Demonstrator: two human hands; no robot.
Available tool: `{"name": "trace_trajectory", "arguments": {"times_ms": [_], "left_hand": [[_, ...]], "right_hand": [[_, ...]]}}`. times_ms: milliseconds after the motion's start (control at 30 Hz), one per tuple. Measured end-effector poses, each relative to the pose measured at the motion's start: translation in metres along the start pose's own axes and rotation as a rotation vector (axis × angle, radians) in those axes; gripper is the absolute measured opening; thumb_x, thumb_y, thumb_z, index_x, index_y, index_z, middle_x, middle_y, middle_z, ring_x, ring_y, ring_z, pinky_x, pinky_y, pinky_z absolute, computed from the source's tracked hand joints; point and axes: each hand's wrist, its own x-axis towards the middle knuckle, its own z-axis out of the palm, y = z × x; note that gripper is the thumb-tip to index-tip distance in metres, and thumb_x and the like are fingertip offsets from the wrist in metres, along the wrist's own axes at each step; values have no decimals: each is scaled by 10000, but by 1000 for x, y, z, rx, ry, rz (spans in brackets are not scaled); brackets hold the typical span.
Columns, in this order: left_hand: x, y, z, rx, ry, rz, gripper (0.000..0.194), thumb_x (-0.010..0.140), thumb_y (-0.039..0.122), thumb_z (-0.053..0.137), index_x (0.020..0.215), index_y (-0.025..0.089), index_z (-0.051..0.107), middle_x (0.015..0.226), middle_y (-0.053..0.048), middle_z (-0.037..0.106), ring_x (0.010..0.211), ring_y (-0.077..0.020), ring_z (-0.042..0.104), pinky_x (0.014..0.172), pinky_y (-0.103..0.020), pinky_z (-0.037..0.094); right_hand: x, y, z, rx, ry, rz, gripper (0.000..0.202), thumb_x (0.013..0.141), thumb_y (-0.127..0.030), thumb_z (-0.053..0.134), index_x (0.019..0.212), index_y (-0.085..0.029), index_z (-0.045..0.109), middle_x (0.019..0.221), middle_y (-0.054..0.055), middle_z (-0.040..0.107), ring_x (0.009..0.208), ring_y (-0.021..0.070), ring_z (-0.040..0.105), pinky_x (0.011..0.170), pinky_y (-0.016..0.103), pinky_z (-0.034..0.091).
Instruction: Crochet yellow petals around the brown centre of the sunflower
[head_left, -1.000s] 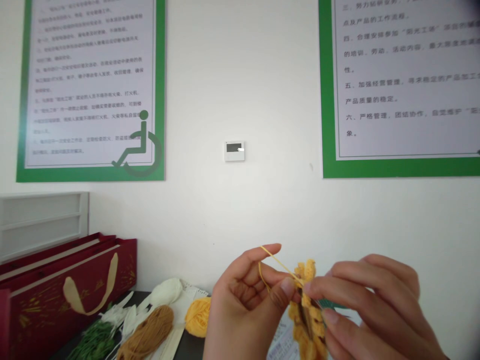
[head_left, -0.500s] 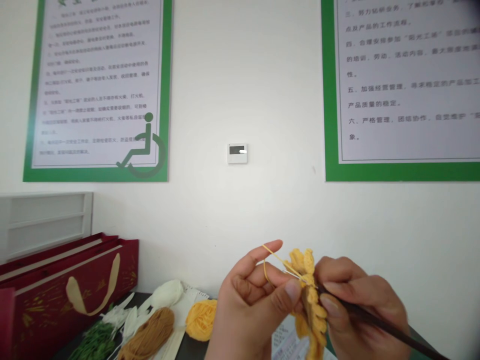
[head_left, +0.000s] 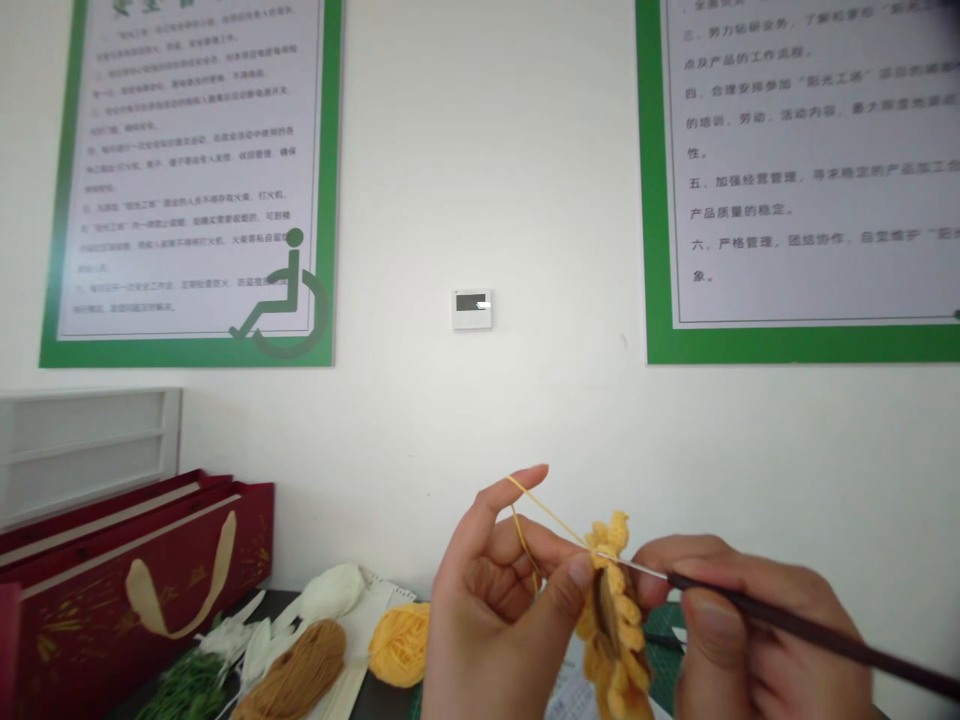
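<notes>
A yellow crocheted piece (head_left: 611,610) with ruffled petals and a brown part hangs between my hands. My left hand (head_left: 510,600) pinches its upper edge between thumb and fingers, and a yellow strand runs over the raised index finger down to the piece. My right hand (head_left: 757,620) grips the dark handle of a crochet hook (head_left: 817,630). The hook's thin metal shaft reaches left to the top of the piece, where its tip meets the yarn beside my left thumb.
On the dark table lie a yellow yarn ball (head_left: 399,645), a brown skein (head_left: 296,672), white yarn (head_left: 330,592) and green yarn (head_left: 187,685). Red gift bags (head_left: 150,600) stand at the left. Green-framed posters hang on the wall.
My right hand has moved right with the hook, baring more of its metal shaft. My left hand has shifted slightly left, and the yellow piece has turned a little.
</notes>
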Motion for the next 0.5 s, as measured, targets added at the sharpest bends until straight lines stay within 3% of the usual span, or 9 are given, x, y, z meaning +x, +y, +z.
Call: {"name": "trace_trajectory", "arguments": {"times_ms": [200,367,433,500], "left_hand": [[3,-2,-5,-58,-41,-46,522,698,143,921,1186,179,739,671,-4,720,598,-135,630,594,-247,497],[4,-3,-5,-91,-55,-69,437,674,127,935,1085,168,792,670,-5,715,618,-109,623,625,-216,499],[4,-4,-4,-104,-39,-64,417,666,133,942,1058,173,807,685,2,706,638,-107,635,644,-212,515],[3,-5,-3,-107,-15,-45,428,657,137,948,1061,184,813,705,6,705,657,-116,651,653,-218,533]], "right_hand": [[12,-1,8,253,-24,422,268,1016,-372,609,795,-220,609,667,-8,587,644,112,577,591,196,509],[12,-4,13,476,-24,763,341,944,-444,700,746,-223,533,674,-42,523,536,85,461,483,187,421],[11,-3,15,482,-35,734,319,946,-418,709,767,-234,520,701,-48,557,540,82,469,495,186,429],[12,3,13,413,-110,516,230,971,-350,687,806,-246,566,720,-42,596,558,85,515,507,182,459]]}}
